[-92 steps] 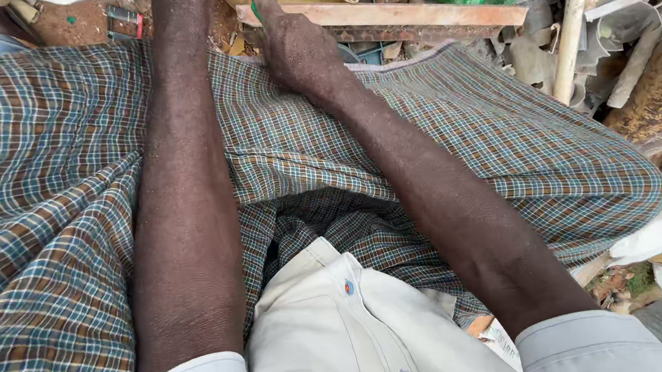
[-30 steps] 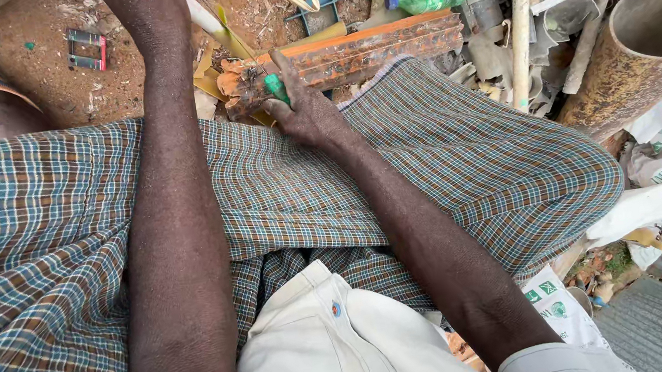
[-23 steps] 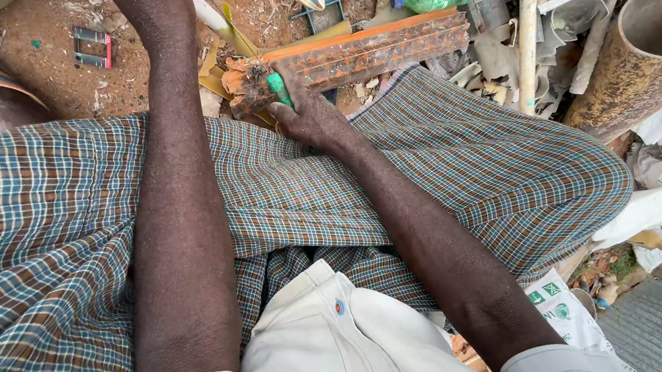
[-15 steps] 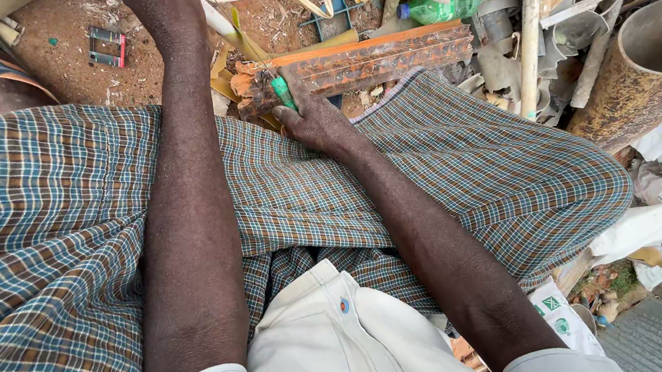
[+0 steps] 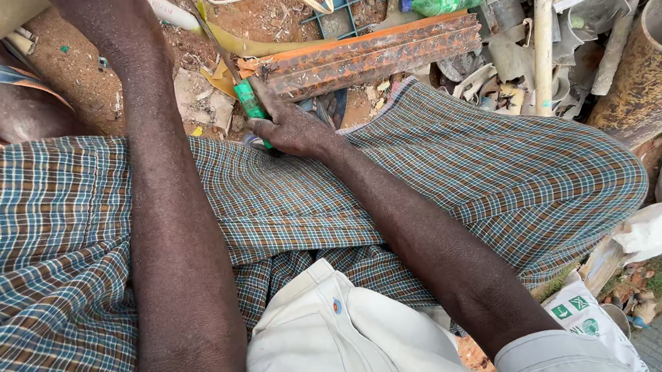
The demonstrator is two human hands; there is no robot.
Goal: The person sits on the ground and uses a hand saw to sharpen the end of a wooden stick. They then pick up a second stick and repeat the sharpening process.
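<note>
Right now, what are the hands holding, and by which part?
The right hand grips a green-handled tool by the lower part of its handle; the shaft points up toward the rusty metal strip. The left hand is out of frame, so its hold cannot be told.

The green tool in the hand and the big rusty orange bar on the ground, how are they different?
The green tool is small and thin; the rusty orange bar is much longer and wider. The tool sits gripped in the right hand, pointing away from the person; the bar lies loose on the dirt, running sideways. The tool's handle is smooth, the bar ridged and rusted. Both are long, straight shapes.
</note>
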